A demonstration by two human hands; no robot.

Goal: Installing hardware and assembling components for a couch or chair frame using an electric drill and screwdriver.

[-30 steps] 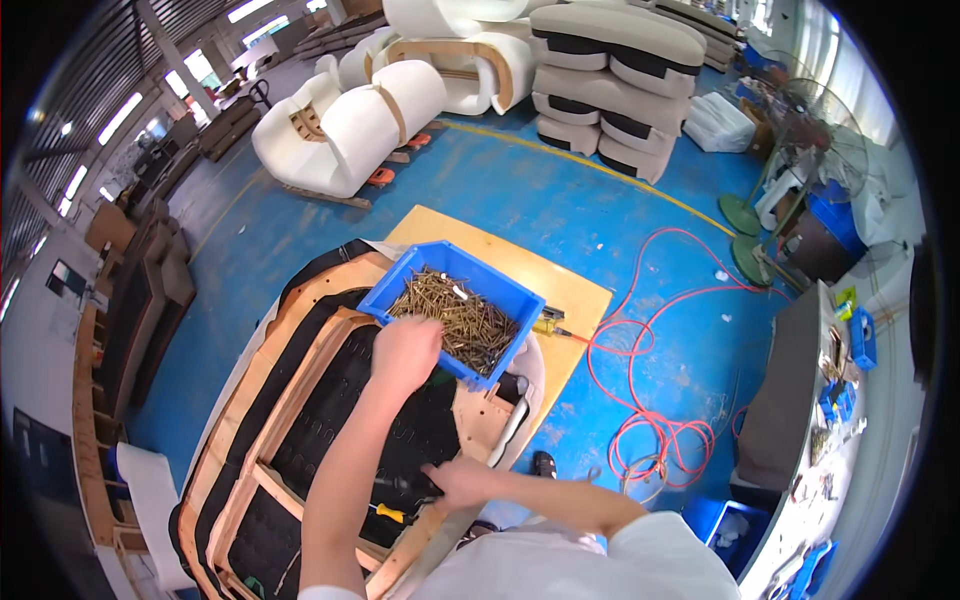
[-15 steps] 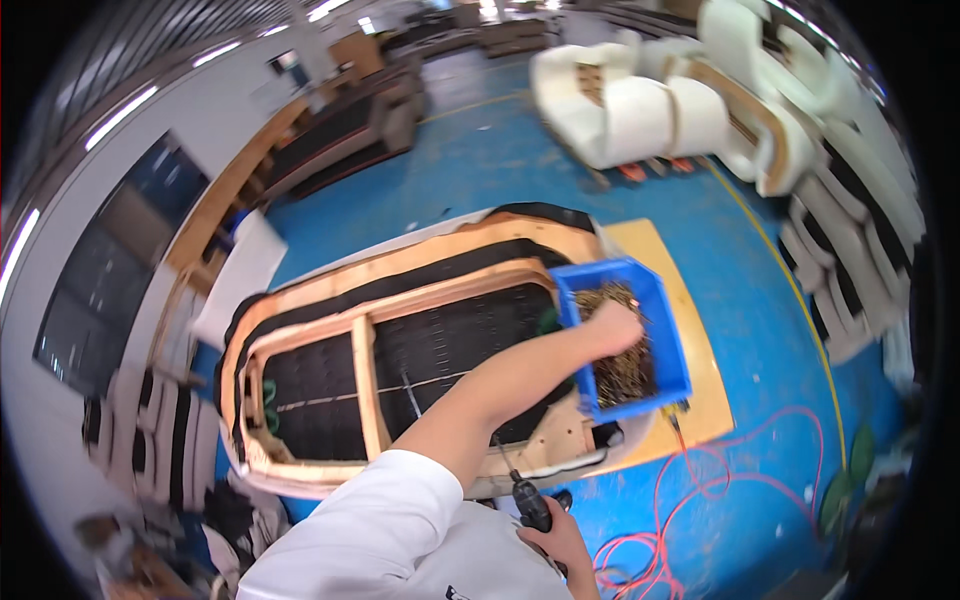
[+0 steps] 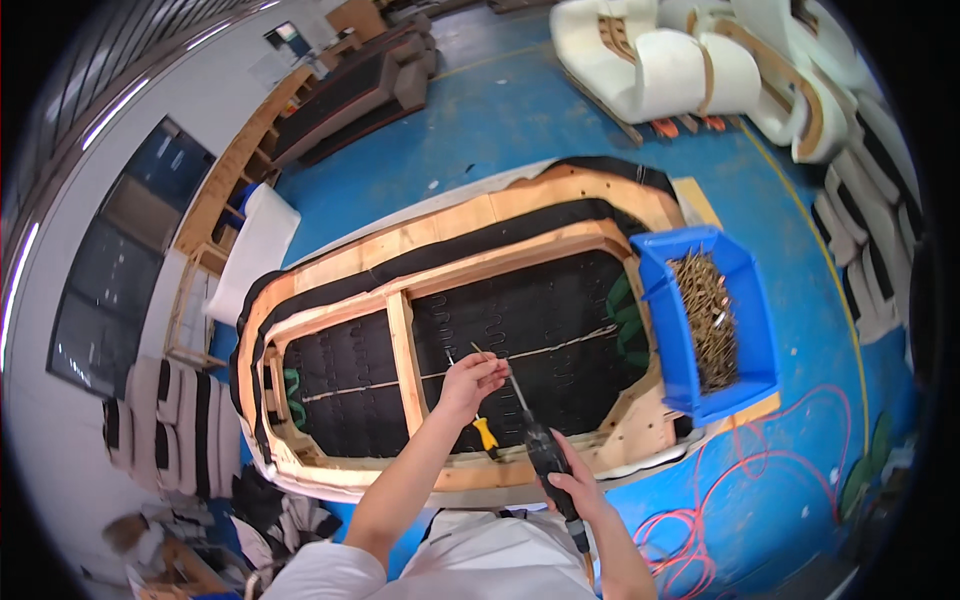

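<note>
Blue floor (image 3: pixel 480 125) beyond, right grip (image 3: pixel 577 484) holds a driver (image 3: pixel 546 456) slanting lengthwise forward-left; left grip (image 3: pixel 470 386) pinches a screw (image 3: pixel 477 348).

No readable text, labels, numbers or signs anywhere in view. Checked the likely spots: black power driver (image 3: pixel 548 460), yellow screwdriver handle (image 3: pixel 485 432), blue parts bin (image 3: pixel 755 330), white shirt (image 3: pixel 480 555), dark glazed panel (image 3: pixel 120 245) on the left wall. Can't make out any lettering on them at this resolution.
</note>
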